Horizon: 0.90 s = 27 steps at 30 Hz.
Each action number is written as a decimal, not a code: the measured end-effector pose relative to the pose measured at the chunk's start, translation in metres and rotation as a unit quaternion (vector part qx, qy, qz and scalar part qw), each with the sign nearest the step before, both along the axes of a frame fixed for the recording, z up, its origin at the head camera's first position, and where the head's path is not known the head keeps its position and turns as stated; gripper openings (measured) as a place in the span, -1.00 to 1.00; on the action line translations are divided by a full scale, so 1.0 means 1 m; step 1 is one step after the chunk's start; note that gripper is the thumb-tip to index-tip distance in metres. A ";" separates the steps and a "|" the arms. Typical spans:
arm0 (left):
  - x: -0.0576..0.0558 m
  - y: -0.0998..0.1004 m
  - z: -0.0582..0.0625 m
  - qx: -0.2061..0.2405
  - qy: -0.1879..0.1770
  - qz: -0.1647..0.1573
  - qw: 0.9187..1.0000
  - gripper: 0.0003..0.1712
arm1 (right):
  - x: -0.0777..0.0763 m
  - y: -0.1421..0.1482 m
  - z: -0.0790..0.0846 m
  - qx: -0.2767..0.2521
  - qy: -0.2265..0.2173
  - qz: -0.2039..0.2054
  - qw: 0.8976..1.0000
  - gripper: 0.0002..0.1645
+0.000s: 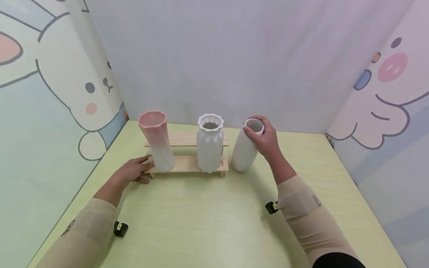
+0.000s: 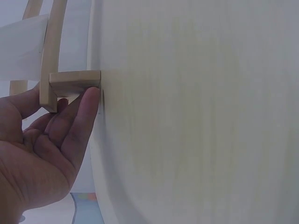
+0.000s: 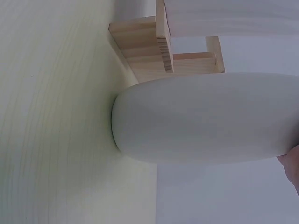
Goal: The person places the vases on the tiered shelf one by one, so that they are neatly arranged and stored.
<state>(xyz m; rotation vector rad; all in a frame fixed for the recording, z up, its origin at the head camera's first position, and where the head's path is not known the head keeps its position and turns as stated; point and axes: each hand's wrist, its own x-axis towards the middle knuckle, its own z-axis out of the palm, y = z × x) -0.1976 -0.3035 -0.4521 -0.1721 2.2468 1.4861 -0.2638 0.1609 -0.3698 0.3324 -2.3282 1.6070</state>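
Note:
My right hand (image 1: 267, 138) grips a smooth white vase (image 1: 244, 153) near its mouth, thumb on one side and fingers round the other. The vase's base meets the tabletop just right of a two-step wooden stand (image 1: 186, 163); the right wrist view shows its plain side (image 3: 201, 121). At the stand's left end, my left hand (image 1: 133, 171) holds the lower step, thumb on top and fingers beneath, as the left wrist view shows. On that step stand a pink-to-white faceted vase (image 1: 156, 139) at the left and a white fluted vase (image 1: 210, 149) toward the right.
All of this is on a pale yellow-green table (image 1: 201, 216). A plain grey-white backdrop (image 1: 214, 67) rises behind it, with cartoon-printed panels (image 1: 43, 123) on both sides. Small black devices (image 1: 120, 228) hang by each sleeved forearm.

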 end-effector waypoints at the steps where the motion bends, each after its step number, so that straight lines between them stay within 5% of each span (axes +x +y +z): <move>1: 0.000 0.000 0.000 0.000 -0.001 0.002 1.000 -0.03 | 0.000 0.000 0.000 0.001 0.000 0.000 1.000 -0.41; 27: -0.002 -0.002 -0.004 -0.004 -0.003 0.007 1.000 0.00 | -0.006 0.011 0.027 0.015 0.008 -0.015 1.000 -0.46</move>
